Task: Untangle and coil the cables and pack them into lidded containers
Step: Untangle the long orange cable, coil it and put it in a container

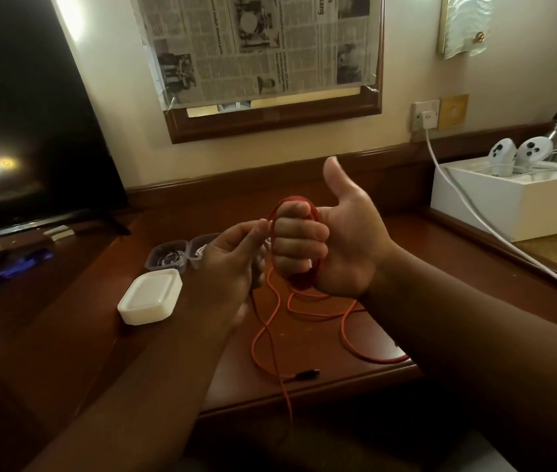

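An orange-red cable [318,313] lies in loose loops on the brown desk [440,267], its dark plug near the front edge. Part of it is wound in turns around the curled fingers of my right hand [335,243], thumb up, held above the desk. My left hand [233,264] pinches the strand just left of that coil. Two clear containers [168,255] with white cables inside stand behind my left hand, partly hidden. A stack of white lids [151,296] sits left of them.
A dark TV screen [25,131] stands at the left. At the right is a white box [508,202] with two white controllers, and a white charger cord [474,216] runs from the wall socket across the desk. A newspaper-covered mirror hangs on the wall.
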`<move>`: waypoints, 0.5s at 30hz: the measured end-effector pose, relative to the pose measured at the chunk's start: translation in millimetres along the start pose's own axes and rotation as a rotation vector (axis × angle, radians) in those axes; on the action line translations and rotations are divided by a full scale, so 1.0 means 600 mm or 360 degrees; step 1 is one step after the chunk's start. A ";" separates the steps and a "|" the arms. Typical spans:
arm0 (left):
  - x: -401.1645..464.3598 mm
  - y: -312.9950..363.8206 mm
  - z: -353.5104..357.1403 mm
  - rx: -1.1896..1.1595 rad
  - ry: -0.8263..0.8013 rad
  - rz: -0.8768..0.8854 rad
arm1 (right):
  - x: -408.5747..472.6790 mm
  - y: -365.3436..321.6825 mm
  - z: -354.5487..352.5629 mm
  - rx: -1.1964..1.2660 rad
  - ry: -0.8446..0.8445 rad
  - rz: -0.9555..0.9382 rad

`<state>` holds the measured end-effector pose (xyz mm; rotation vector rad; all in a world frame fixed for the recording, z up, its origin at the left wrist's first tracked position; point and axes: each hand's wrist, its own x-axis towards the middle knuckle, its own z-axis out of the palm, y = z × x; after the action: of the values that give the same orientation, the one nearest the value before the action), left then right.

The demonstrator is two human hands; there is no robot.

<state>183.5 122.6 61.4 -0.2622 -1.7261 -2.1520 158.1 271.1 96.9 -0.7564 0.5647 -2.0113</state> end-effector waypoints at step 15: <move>-0.004 0.022 -0.016 0.1418 -0.0317 0.0673 | 0.008 0.014 -0.007 -0.2994 0.1025 -0.0085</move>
<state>191.8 111.2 69.8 -0.5307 -2.2884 -0.9601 158.1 263.1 89.7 -1.0043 2.9188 -1.1734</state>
